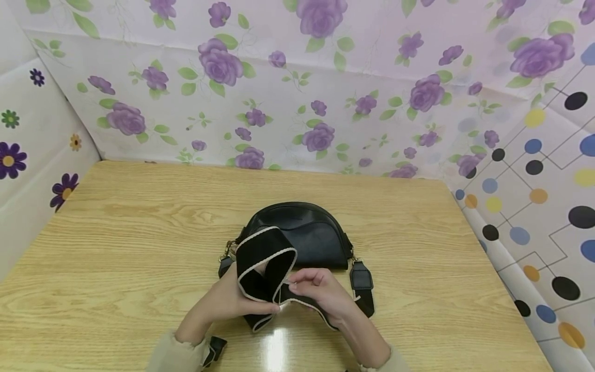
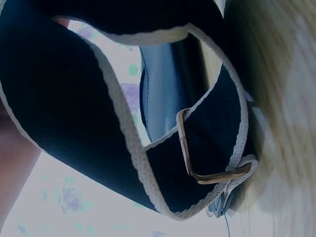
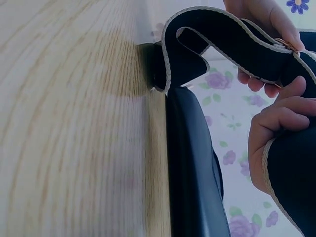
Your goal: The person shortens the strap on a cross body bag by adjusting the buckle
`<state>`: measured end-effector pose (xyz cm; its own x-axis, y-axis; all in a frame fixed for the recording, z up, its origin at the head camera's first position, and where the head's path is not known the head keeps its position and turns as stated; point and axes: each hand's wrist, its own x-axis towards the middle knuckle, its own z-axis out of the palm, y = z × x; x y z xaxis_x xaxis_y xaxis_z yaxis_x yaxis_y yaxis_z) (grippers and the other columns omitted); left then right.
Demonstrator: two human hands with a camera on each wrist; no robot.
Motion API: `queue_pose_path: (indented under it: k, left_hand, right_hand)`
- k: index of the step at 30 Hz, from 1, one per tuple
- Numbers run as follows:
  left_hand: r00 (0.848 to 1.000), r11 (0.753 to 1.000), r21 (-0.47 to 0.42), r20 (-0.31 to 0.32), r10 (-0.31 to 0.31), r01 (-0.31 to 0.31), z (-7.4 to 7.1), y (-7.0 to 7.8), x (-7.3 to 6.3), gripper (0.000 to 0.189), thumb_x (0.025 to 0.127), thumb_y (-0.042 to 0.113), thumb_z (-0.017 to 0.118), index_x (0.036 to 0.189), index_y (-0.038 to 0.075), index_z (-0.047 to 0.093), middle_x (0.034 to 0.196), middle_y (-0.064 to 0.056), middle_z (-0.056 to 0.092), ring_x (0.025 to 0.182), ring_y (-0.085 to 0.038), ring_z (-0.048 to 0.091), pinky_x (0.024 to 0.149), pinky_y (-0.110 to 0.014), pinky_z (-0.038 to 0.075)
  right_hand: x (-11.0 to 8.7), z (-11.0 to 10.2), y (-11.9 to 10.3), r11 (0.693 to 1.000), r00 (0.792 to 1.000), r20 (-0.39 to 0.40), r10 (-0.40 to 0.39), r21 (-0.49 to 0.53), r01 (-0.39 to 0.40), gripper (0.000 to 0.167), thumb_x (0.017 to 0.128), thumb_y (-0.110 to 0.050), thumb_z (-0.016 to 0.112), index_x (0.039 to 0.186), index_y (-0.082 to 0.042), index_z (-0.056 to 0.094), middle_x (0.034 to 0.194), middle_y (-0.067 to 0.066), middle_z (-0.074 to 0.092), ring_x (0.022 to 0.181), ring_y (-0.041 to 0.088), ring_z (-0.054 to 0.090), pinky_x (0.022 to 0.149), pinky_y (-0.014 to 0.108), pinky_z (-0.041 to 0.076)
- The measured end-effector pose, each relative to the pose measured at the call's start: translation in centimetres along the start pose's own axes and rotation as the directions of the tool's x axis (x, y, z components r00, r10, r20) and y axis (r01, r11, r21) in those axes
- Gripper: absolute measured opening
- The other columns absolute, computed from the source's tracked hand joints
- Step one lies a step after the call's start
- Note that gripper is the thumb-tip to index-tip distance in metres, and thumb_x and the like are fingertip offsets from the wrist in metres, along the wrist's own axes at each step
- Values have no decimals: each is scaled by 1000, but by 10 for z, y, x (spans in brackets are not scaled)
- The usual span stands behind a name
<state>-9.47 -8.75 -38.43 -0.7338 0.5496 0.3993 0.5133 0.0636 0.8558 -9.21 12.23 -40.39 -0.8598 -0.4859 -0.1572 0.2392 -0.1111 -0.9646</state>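
A black half-moon bag (image 1: 321, 243) stands on the table behind both hands. Its wide black strap (image 1: 262, 247) with cream edging is looped up in front of the bag. My left hand (image 1: 232, 297) grips the strap, thumb lying along its lower edge. In the right wrist view, that hand pinches the strap at a gold buckle (image 3: 286, 45). My right hand (image 1: 323, 292) pinches the strap just right of the buckle, with a length of strap running down past the palm. The left wrist view shows a gold slider frame (image 2: 183, 143) around the webbing.
A leather strap tab (image 1: 361, 276) hangs off the bag's right end, and a gold clasp (image 1: 226, 250) sits at its left end. A small black strap piece (image 1: 216, 349) lies by the left sleeve. Flowered sheeting (image 1: 321, 134) rises behind the wooden table (image 1: 116, 248).
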Motion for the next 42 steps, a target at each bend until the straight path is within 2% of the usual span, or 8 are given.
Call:
queue_pose_path:
  k: [7, 14, 16, 23, 27, 35, 38, 42]
  left_hand:
    - [1000, 999, -29, 2, -20, 20, 0, 18, 4, 62, 63, 1, 79, 117, 4, 50, 106, -1, 57, 92, -11, 53, 82, -27, 42]
    - [1000, 1000, 24, -12, 10, -10, 7, -8, 0, 55, 61, 7, 82, 110, 3, 58, 103, -4, 62, 90, -10, 56, 77, -29, 46]
    - [1000, 999, 46, -18, 25, -24, 7, -9, 0, 52, 61, 7, 82, 107, 3, 59, 101, -3, 62, 90, -10, 56, 76, -29, 47]
    - [993, 990, 82, -23, 114, -112, 4, 18, 6, 44, 60, 1, 79, 100, -1, 61, 93, -6, 63, 84, -11, 57, 71, -30, 48]
    - [989, 984, 104, -10, 148, -146, 3, 22, 8, 44, 61, 1, 79, 101, -2, 60, 93, -7, 63, 81, -11, 58, 70, -29, 48]
    - [989, 982, 117, 8, 146, -146, 5, -16, -1, 47, 67, 21, 80, 109, 13, 60, 100, 6, 61, 85, -9, 58, 74, -26, 47]
    - [990, 983, 117, 9, 142, -142, 3, -18, -2, 47, 67, 22, 79, 109, 13, 60, 100, 6, 61, 87, -10, 58, 74, -27, 47]
    - [995, 990, 96, 20, 97, -99, 0, -14, -2, 46, 67, 20, 80, 107, 11, 60, 99, 3, 62, 87, -11, 58, 75, -28, 47]
  right_hand:
    - [0, 0, 2, 999, 999, 32, -38, 30, 37, 18, 82, 2, 55, 81, -13, 64, 71, -5, 62, 46, 1, 45, 41, 15, 33]
    - [1, 4, 3, 998, 999, 28, -22, 54, 21, 15, 83, 3, 52, 81, -9, 62, 71, -3, 62, 46, 1, 44, 41, 15, 33]
    - [1, 6, 2, 998, 1000, 19, -18, 57, 17, 13, 82, 3, 53, 84, -7, 61, 74, -2, 62, 47, 2, 44, 41, 16, 33]
    - [2, 12, 2, 997, 1000, -22, 1, 80, 1, 14, 81, 3, 53, 85, -8, 60, 70, -2, 57, 43, 4, 39, 40, 17, 31]
    - [2, 10, 3, 996, 999, -26, 22, 89, -19, 16, 81, 3, 54, 87, -11, 60, 72, -3, 57, 43, 5, 39, 40, 18, 31]
    - [2, 3, 0, 991, 998, 55, 38, 127, -45, 18, 82, 1, 57, 96, -7, 63, 87, 4, 63, 64, 10, 54, 53, 21, 42]
    - [2, 0, 0, 993, 996, 83, 25, 113, -34, 18, 83, 2, 56, 99, -3, 62, 92, 5, 64, 77, 12, 58, 64, 22, 46]
    - [2, -4, -1, 997, 996, 80, 38, 64, -43, 15, 82, 3, 57, 95, -2, 63, 90, 3, 65, 82, 10, 59, 70, 21, 46]
